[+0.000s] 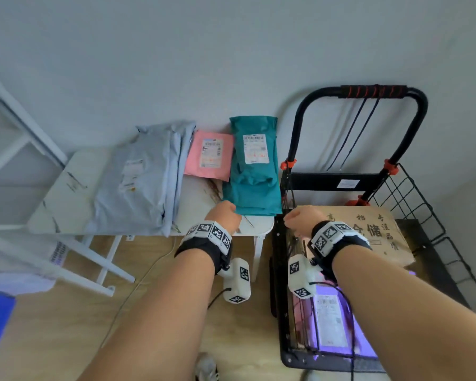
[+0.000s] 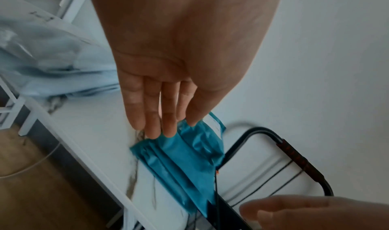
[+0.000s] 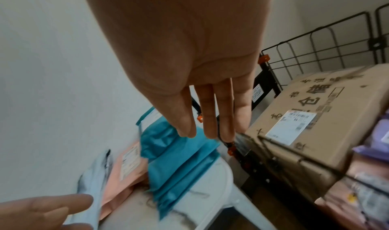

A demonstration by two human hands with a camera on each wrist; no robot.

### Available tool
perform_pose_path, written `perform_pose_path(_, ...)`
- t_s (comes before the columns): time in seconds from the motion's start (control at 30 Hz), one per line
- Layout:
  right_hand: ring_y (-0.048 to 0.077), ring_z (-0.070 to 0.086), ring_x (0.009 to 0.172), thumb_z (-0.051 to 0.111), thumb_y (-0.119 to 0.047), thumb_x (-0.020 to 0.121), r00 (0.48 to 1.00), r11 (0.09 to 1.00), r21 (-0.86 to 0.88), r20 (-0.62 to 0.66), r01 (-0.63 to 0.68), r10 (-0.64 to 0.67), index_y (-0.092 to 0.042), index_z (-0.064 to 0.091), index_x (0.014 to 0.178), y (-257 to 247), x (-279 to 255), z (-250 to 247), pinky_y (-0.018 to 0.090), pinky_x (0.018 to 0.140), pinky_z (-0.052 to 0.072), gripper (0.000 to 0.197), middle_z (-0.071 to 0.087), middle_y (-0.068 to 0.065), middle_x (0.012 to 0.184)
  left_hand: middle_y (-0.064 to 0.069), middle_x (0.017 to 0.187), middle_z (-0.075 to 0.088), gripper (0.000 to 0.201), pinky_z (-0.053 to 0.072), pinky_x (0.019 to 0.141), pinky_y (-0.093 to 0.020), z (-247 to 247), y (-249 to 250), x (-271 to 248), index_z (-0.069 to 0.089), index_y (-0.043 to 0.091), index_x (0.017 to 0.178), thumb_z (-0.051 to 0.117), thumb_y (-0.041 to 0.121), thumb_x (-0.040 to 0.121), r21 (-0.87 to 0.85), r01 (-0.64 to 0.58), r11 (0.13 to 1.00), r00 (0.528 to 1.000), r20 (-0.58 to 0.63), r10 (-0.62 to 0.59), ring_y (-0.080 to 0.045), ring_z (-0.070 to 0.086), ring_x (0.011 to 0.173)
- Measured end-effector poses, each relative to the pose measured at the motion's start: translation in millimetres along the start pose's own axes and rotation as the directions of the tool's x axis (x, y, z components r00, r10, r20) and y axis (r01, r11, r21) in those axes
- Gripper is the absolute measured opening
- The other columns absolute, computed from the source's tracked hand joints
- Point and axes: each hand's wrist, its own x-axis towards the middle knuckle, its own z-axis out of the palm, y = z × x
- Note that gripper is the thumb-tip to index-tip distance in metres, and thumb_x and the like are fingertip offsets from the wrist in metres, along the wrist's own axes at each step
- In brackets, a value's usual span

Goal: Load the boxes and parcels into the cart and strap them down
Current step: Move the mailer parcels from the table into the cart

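Note:
A teal parcel (image 1: 254, 182) lies at the right end of the white table (image 1: 66, 193), beside a pink parcel (image 1: 209, 158) and a big pale blue parcel (image 1: 140, 182). My left hand (image 1: 224, 215) reaches its near left corner; in the left wrist view its straight fingers (image 2: 166, 128) touch the teal parcel (image 2: 183, 158). My right hand (image 1: 300, 220) hovers with straight fingers (image 3: 210, 130) between the teal parcel (image 3: 179, 158) and the black cart (image 1: 294, 138), holding nothing. The cart carries a cardboard box (image 1: 382, 224) and a purple parcel (image 1: 366, 345).
Black elastic cords (image 1: 349, 133) hang from the cart's red-and-black handle (image 1: 374, 90). The cart's wire side (image 1: 412, 204) folds out to the right. A white frame (image 1: 11, 133) stands left of the table, a cable (image 1: 138, 284) runs over the wooden floor, and a wall is close behind.

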Motion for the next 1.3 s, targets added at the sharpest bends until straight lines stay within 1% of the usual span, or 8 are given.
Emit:
perform_pose_path(0.17, 0.027, 0.062, 0.106, 0.057, -0.016, 0.092, 0.999, 0.998, -0.042, 0.013, 0.041, -0.040, -0.008, 0.065, 0.120, -74.9, -5.4, 49.6, 0.037, 0.095, 0.050, 0.030, 0.057, 0.001, 0.098, -0.012, 0.123, 0.062, 0.036, 0.046, 0.097, -0.035, -55.0, -59.5, 12.4, 0.054, 0.014, 0.128, 0.050, 0.016, 0.091, -0.025, 0.039, 0.999, 0.999, -0.006, -0.039, -0.028, 0.059, 0.112)
perform_pose_path(0.23, 0.028, 0.061, 0.108, 0.057, -0.017, 0.092, 0.998, 0.997, -0.049, 0.004, 0.056, -0.056, -0.009, 0.062, 0.123, -96.8, -7.1, 65.7, 0.040, 0.098, 0.049, 0.032, 0.057, 0.004, 0.100, -0.010, 0.127, 0.060, 0.039, 0.045, 0.099, -0.035, -70.2, -77.1, 19.4, 0.052, 0.017, 0.130, 0.051, 0.019, 0.091, -0.029, 0.029, 0.999, 1.000, -0.003, -0.029, -0.027, 0.057, 0.115)
perform_pose_path(0.37, 0.021, 0.056, 0.094, 0.059, -0.018, 0.091, 0.997, 0.996, -0.062, -0.019, 0.071, -0.072, -0.011, 0.058, 0.129, -127.9, -6.6, 86.2, 0.037, 0.096, 0.050, 0.039, 0.061, 0.007, 0.109, -0.006, 0.133, 0.055, 0.038, 0.043, 0.101, -0.032, -92.3, -97.8, 35.4, 0.053, 0.018, 0.129, 0.050, 0.018, 0.091, -0.025, 0.014, 1.000, 0.999, -0.029, -0.015, -0.026, 0.053, 0.120)
perform_pose_path(0.5, 0.029, 0.057, 0.114, 0.058, -0.018, 0.091, 0.994, 0.988, -0.128, -0.056, 0.085, -0.093, -0.007, 0.060, 0.124, -150.5, 1.5, 89.3, 0.036, 0.097, 0.047, 0.035, 0.060, 0.013, 0.127, -0.004, 0.140, 0.049, 0.040, 0.037, 0.103, -0.030, -104.7, -104.5, 55.2, 0.052, 0.016, 0.133, 0.048, 0.015, 0.093, -0.002, 0.000, 1.000, 0.999, -0.039, 0.000, -0.024, 0.047, 0.127)
perform_pose_path(0.8, 0.029, 0.055, 0.116, 0.055, -0.014, 0.089, 0.995, 0.992, -0.103, -0.048, 0.080, -0.085, -0.010, 0.054, 0.130, -192.7, 84.6, 90.6, 0.034, 0.098, 0.045, 0.042, 0.058, 0.011, 0.127, -0.006, 0.146, 0.043, 0.047, 0.032, 0.108, -0.031, -126.7, -98.6, 121.5, 0.045, 0.014, 0.139, 0.040, 0.008, 0.093, 0.038, 0.006, 0.999, 1.000, -0.010, -0.006, -0.025, 0.041, 0.133)
perform_pose_path(0.93, 0.028, 0.049, 0.126, 0.055, -0.016, 0.088, 0.998, 0.996, -0.072, -0.026, 0.057, -0.059, -0.015, 0.042, 0.142, -212.1, 137.9, 83.8, 0.033, 0.101, 0.040, 0.056, 0.048, 0.010, 0.140, -0.009, 0.147, 0.042, 0.050, 0.032, 0.108, -0.033, -133.2, -85.2, 163.2, 0.043, 0.012, 0.141, 0.038, 0.003, 0.092, 0.031, 0.013, 0.999, 0.999, 0.035, -0.014, -0.027, 0.040, 0.134)
perform_pose_path(1.17, 0.037, 0.051, 0.119, 0.056, -0.025, 0.088, 0.997, 0.989, -0.146, -0.068, -0.033, 0.024, -0.011, 0.041, 0.139, -225.7, 211.6, 77.9, 0.041, 0.095, 0.044, 0.054, 0.050, 0.019, 0.133, -0.008, 0.153, 0.033, 0.054, 0.028, 0.111, -0.032, -133.6, -64.5, 228.3, 0.035, 0.012, 0.146, 0.037, 0.001, 0.093, -0.029, 0.083, 0.996, 0.990, 0.116, -0.079, -0.026, 0.034, 0.139)
perform_pose_path(1.3, 0.038, 0.050, 0.120, 0.054, -0.022, 0.089, 0.995, 0.985, -0.142, -0.049, -0.094, 0.088, -0.008, 0.038, 0.138, -229.6, 233.3, 81.5, 0.042, 0.098, 0.045, 0.053, 0.048, 0.021, 0.132, -0.015, 0.145, 0.041, 0.049, 0.034, 0.106, -0.033, -130.4, -57.3, 250.6, 0.041, 0.004, 0.140, 0.038, -0.002, 0.091, 0.041, 0.109, 0.993, 0.987, 0.113, -0.113, -0.028, 0.041, 0.132)
